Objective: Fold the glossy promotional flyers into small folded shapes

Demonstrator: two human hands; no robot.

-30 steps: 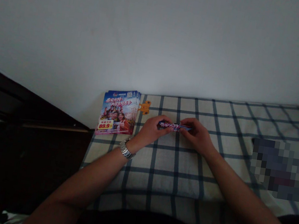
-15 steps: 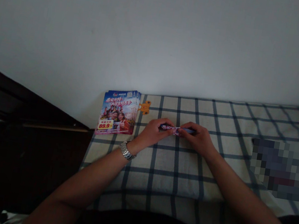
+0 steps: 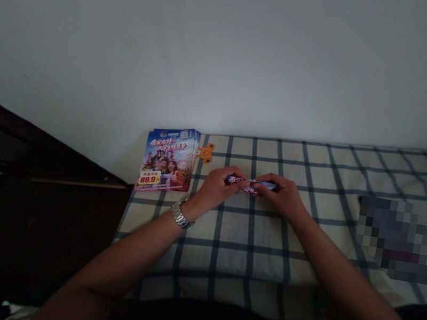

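Between my two hands is a folded flyer [image 3: 249,185], a narrow strip with pink-and-white print and blue parts. My left hand [image 3: 222,186] pinches its left end, thumb in front and fingers behind. At the other end my right hand [image 3: 280,193] grips it the same way, the thumbs close together near the middle. Fingers cover much of the flyer. A stack of similar flyers [image 3: 168,161], printed with a castle, people and "89.9", lies beyond my left hand. A silver watch [image 3: 182,214] is on my left wrist.
Everything lies on a checked cloth [image 3: 199,250] over a bed-like surface against a white wall [image 3: 254,53]. An orange bear figure [image 3: 206,153] is beside the stack. A blurred-out dark item [image 3: 399,238] lies to the right. Dark furniture [image 3: 17,145] stands left.
The flyer's strip has shifted slightly in my fingers, and its large lettering shows less. Both hands stay in nearly the same place, still gripping it.
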